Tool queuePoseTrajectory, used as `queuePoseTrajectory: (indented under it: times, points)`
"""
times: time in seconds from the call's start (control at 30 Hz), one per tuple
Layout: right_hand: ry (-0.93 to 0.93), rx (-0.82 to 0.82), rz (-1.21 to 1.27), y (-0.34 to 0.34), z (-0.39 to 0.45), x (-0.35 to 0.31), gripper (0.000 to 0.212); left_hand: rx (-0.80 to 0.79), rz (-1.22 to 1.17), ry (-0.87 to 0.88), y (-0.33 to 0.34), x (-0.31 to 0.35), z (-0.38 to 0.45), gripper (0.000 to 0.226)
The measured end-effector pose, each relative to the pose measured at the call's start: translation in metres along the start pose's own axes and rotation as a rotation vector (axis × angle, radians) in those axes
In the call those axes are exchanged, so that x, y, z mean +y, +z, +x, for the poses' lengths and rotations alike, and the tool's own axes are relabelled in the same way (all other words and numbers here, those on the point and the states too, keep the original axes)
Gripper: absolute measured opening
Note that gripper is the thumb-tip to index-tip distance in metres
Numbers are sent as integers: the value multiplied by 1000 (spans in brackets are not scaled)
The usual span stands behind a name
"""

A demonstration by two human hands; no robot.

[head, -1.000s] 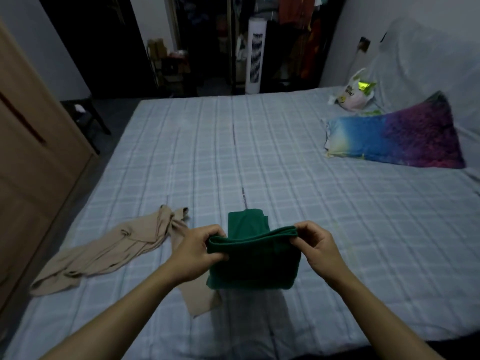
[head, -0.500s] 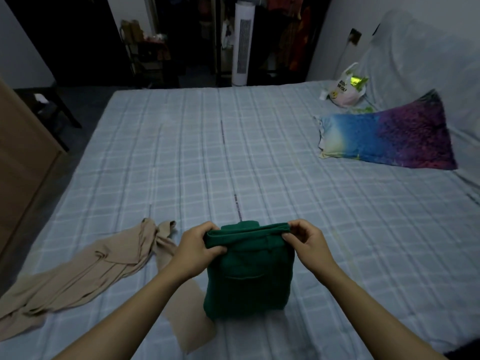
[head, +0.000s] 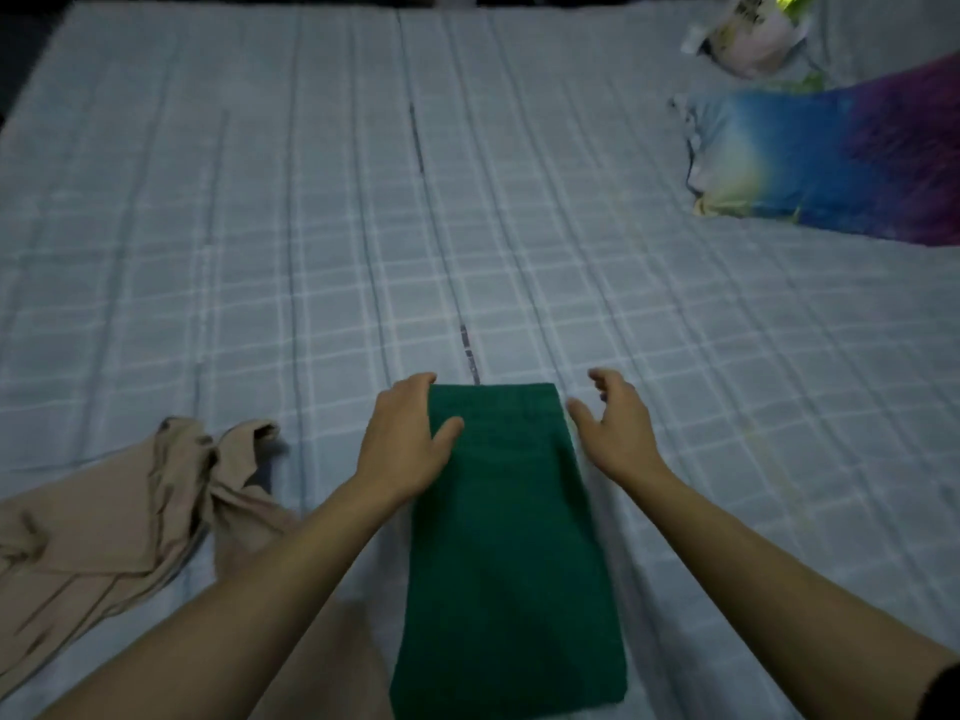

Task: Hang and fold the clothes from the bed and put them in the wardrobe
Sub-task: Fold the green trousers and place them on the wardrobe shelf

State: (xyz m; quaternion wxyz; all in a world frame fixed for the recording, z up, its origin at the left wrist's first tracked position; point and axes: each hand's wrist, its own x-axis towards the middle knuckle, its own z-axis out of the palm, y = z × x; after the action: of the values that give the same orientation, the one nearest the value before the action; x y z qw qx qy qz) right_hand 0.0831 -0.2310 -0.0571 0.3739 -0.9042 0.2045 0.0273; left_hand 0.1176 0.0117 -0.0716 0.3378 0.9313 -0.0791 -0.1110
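Observation:
A green garment point(head: 511, 553) lies flat on the checked bed point(head: 322, 262) as a long folded rectangle running toward me. My left hand point(head: 405, 441) rests on its far left corner, thumb on top of the cloth and fingers along the edge. My right hand point(head: 615, 428) hovers just off the far right corner with fingers spread and relaxed, holding nothing. A crumpled beige garment point(head: 119, 522) lies on the bed to the left, partly under my left forearm.
A blue-to-purple pillow point(head: 841, 163) lies at the right of the bed, with a plastic bag point(head: 748, 36) behind it. The bed's far edge runs along the top of the view.
Both hands held the green garment's folded top edge up off the bed; now it is laid out flat, the right hand has let go, and the view has tipped down.

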Motion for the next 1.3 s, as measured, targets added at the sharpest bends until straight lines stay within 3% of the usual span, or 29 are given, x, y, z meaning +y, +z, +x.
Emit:
queuePoseTrajectory:
  times: [0.07,0.13,0.27,0.4,0.57,0.7,0.8,1.0,1.13,1.3]
  points:
    - [-187,-10,-123,32,-10,19,52,-13,110,121,36,-15,-8,52]
    - [-314,-86,-313,64,-33,41,65,-62,297,202,71,-27,-20,65]
    - [-367,-205,-620,106,-62,101,77,-165,508,303,121,-62,-34,72]
    - [-431,-105,-615,123,-59,132,76,-87,502,333,142,-79,-32,72]
    - [-451,-77,-618,122,-60,133,75,-109,526,322,132,-72,-36,71]
    - [-446,-174,-570,105,-78,123,75,-136,532,314,120,-63,-73,70]
    - [-561,-266,-565,95,-120,128,75,-164,528,390,116,-65,-122,70]
    - [-708,-445,-741,88,-209,169,84,-365,595,380,122,-90,-210,84]
    - [-653,-386,-630,80,-212,162,79,-361,657,383,113,-79,-213,100]
    - [-681,-274,-561,68,-216,166,67,-239,560,512,107,-70,-223,83]
